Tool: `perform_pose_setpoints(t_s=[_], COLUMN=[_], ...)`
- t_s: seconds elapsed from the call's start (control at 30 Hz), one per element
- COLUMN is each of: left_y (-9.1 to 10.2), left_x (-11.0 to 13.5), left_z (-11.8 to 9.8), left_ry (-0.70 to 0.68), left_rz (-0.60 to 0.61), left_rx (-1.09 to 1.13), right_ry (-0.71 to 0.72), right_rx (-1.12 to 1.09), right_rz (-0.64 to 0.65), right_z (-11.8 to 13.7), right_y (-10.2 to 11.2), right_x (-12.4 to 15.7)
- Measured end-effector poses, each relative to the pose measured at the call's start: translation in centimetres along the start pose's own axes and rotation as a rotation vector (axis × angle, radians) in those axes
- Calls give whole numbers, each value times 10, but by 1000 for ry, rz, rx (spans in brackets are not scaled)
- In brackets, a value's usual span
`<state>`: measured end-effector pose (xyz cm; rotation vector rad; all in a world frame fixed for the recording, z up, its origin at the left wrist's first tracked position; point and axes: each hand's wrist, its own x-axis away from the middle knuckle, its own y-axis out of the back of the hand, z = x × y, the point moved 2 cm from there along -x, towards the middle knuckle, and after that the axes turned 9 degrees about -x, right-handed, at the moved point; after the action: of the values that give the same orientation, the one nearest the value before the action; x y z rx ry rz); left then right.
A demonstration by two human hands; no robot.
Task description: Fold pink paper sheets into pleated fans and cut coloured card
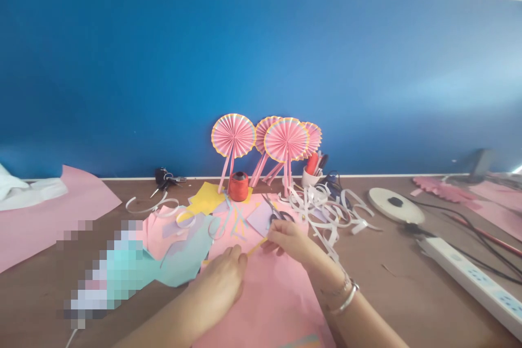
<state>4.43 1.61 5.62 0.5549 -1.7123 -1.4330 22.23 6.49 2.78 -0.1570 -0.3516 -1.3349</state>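
A thin yellow paper strip [256,247] runs between my two hands, above a large pink paper sheet [265,304]. My left hand [218,285] holds one end of the strip with its fingers closed. My right hand [289,242] pinches the other end, with metal bangles on that wrist. Just beyond my right fingers, black-handled scissors [279,215] lie on a lilac paper piece [259,217]. A light blue paper piece [183,258] lies left of my left hand.
Pink paper fans on sticks [285,141] lean against the blue wall behind a red thread spool [238,186] and a pen cup [310,178]. White paper curls [322,206] lie tangled on the brown table [359,266]. A white power strip [468,277] and black cables lie to the right.
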Motion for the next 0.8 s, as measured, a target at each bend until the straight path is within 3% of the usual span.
perform_pose_setpoints(t_s=[0.17,0.27,0.4,0.5,0.8], left_y=[-3,-7,-7,-4,-13], left_x=[-2,-3,-2,0,-3], left_z=[3,5,6,4,9], left_ry=[34,24,13,26,49], left_rz=[12,-47,-39,-9,-60], left_rx=[71,96,95,112,193], right_ry=[28,24,-59,-134,-160], right_rx=[79,174,201,95,-284], right_rz=[-24,-58,-59,-32,115], right_z=[2,2,1,3,10], right_y=[5,11,17,15,2], right_x=[1,1,2,5,12])
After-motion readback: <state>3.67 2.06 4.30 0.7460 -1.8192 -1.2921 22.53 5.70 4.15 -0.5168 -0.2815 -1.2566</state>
